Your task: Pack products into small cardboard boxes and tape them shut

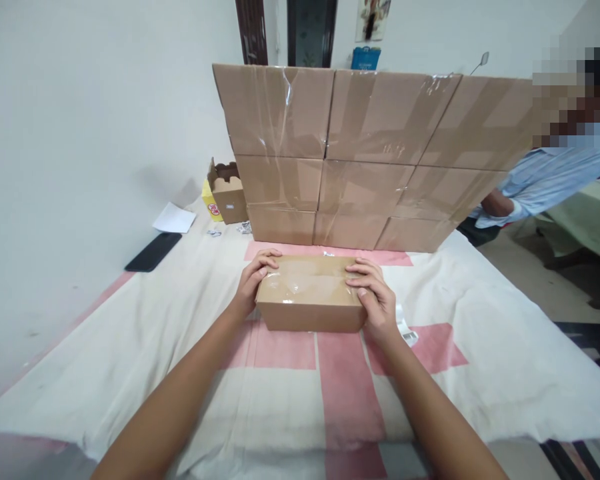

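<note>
A taped brown cardboard box (313, 317) rests on the cloth-covered table in front of me, with shiny clear tape across its top. My left hand (257, 277) grips its left end, thumb and fingers curled over the top edge. At the opposite end, my right hand (375, 297) holds the box too, its fingers lying over the top corner and the palm against the side. Behind the box stands a wall of stacked, taped cardboard boxes (365, 188), three high and three across. A white strip of paper or tape (409, 335) lies beside my right hand.
An open small carton (230, 202) stands near the left wall by a yellow packet (211, 203). White paper (174, 218) and a flat black object (153, 253) lie at the table's left edge. A person in a light blue shirt (555, 177) is beyond the table's right side.
</note>
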The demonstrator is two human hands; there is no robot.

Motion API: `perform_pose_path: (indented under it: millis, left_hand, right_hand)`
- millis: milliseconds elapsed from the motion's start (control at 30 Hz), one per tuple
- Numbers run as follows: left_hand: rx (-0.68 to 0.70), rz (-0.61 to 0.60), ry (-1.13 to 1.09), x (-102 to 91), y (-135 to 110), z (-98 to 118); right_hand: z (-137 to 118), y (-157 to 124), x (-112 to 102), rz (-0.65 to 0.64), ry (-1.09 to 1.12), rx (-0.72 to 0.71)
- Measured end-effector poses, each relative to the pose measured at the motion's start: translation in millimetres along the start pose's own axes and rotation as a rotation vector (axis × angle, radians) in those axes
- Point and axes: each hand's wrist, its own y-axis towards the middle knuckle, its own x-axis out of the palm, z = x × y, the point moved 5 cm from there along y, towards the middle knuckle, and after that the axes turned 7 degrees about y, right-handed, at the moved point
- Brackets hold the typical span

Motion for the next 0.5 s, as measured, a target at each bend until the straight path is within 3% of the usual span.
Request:
perform_pose_path:
  millis: [500]
  left_hand:
    - [0.006, 0.003, 0.011, -0.8, 0.6, -3.0]
  right_hand:
    - [0.8, 0.1, -0.8, -0.002, -0.021, 0.005]
